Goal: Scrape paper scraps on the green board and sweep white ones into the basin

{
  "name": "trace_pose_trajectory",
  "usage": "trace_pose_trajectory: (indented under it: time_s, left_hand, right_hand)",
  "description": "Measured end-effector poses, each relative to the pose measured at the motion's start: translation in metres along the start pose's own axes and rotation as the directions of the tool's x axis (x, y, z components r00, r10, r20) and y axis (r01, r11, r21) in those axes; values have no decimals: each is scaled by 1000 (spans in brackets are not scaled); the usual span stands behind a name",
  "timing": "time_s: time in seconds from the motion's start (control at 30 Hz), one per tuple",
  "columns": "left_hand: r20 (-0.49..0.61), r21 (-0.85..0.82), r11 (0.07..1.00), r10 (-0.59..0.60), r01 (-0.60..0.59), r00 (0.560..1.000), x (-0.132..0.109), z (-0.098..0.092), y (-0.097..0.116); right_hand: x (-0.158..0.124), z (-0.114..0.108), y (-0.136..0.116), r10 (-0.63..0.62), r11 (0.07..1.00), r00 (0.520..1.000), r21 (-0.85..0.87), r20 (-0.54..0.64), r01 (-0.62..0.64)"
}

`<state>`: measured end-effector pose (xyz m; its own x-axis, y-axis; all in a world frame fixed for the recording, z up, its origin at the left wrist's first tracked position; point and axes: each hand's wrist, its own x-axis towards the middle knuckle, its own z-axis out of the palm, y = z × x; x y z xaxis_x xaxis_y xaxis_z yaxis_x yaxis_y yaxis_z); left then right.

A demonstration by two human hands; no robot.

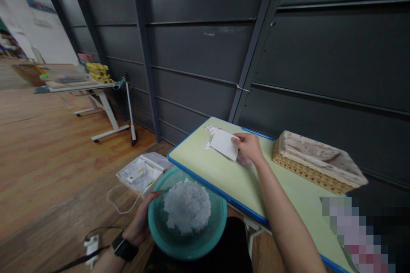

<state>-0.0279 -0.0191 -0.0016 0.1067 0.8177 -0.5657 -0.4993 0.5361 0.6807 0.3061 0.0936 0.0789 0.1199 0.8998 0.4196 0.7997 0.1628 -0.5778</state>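
Observation:
My left hand (143, 218) grips the left rim of a teal plastic basin (188, 251), thumb over the edge and fingers hidden outside. A large heap of white, crumbly bits (187, 206) sits in the basin, which is above my lap beside the table. Over the table, my right hand (246, 145) pinches the right edge of a flat white card (224, 144) between thumb and fingers. Beyond the card's far left edge lie small white scraps (212, 129) with some pink among them. Whether the card touches the tabletop, I cannot tell.
The pale green table (195, 160) has a blue edge. A cloth-lined wicker basket (307, 170) stands on its right. On the floor are an open white box (141, 177) and a power strip (92, 247). A dark panelled wall (198, 51) rises behind.

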Motion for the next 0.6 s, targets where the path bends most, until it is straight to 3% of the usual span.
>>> trace_pose_trajectory:
  time_s: [0.1, 0.3, 0.47, 0.6]
  left_hand:
    - [0, 6, 1000, 11, -11, 1000, 0, 0, 0]
    - [25, -8, 1000, 25, -25, 999, 5, -6, -3]
    - [46, -14, 1000, 9, -9, 999, 5, -6, -4]
    - [46, -9, 1000, 12, -11, 999, 5, -5, -4]
  right_hand:
    - [0, 4, 0, -12, 1000, 999, 15, -35, 12]
    - [0, 4, 3, -4, 1000, 1000, 17, 23, 4]
    - [2, 2, 5, 14, 1000, 999, 28, -47, -13]
    - [1, 4, 3, -22, 1000, 999, -17, -31, 22]
